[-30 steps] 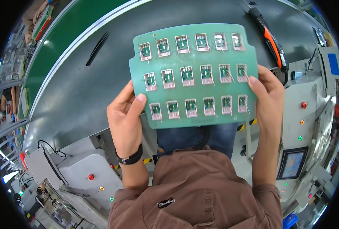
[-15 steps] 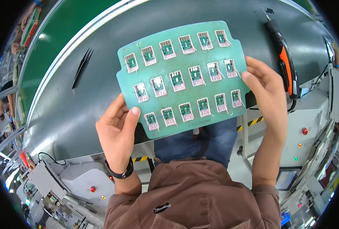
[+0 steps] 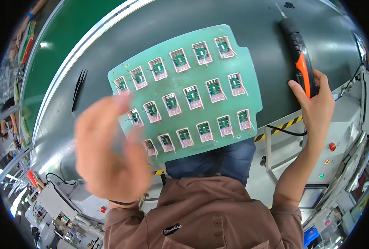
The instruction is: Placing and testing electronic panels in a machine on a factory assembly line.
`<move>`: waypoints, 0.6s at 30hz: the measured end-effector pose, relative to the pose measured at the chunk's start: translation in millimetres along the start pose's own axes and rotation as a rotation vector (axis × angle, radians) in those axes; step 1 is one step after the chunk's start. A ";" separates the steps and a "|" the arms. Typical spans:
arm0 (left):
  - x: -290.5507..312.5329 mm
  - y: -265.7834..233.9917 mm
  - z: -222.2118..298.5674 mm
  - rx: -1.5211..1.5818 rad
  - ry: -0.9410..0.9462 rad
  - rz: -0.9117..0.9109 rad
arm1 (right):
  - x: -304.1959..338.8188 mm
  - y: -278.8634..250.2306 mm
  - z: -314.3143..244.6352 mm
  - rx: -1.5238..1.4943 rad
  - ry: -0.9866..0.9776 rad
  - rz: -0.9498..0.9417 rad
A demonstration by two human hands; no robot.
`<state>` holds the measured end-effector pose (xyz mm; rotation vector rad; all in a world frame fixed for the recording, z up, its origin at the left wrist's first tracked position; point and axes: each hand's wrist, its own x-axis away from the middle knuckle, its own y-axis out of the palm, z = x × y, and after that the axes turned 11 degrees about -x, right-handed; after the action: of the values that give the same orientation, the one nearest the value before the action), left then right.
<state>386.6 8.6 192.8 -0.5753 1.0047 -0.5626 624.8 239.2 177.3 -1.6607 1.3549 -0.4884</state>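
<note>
A pale green tray lies on the dark worktop, its near edge by the table's front. Its rows of pockets hold small white housings, each with a green circuit board and thin wires. My left hand is raised over the tray's near left corner, smeared by motion, so its fingers do not show clearly. To the right of the tray, my right hand has its thumb and fingers around the rear of a black and orange electric screwdriver, whose bit points to the far side.
Black tweezers lie left of the tray. A few tiny dark pieces rest near the screwdriver's tip. A black cable loops below the table's front edge. Beyond a pale rail runs a green surface.
The tray, held in both hands before, now lies on the worktop. My right hand has let it go and taken hold of the electric screwdriver. My left hand has come off the tray's edge.
</note>
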 end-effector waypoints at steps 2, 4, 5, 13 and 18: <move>-19.6 16.2 31.0 0.055 0.195 -0.213 | 10.5 -2.6 -14.5 -0.131 0.057 -0.050; -32.3 68.1 50.3 0.078 0.486 0.088 | 25.8 -10.4 -15.8 -0.208 -0.074 -0.007; -37.2 88.8 75.0 0.018 0.485 0.199 | 32.9 -17.6 -18.1 -0.248 -0.179 0.007; -71.8 90.7 108.8 -0.221 0.717 0.135 | 101.7 -55.6 -27.5 0.191 -0.729 0.569; -65.3 91.0 127.5 0.016 0.398 0.202 | 87.0 -12.7 -79.3 -0.919 -0.160 0.685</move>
<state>487.7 141.2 224.4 -0.3460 1.4157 -0.5140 598.9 127.8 208.0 -1.6770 2.0454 0.7599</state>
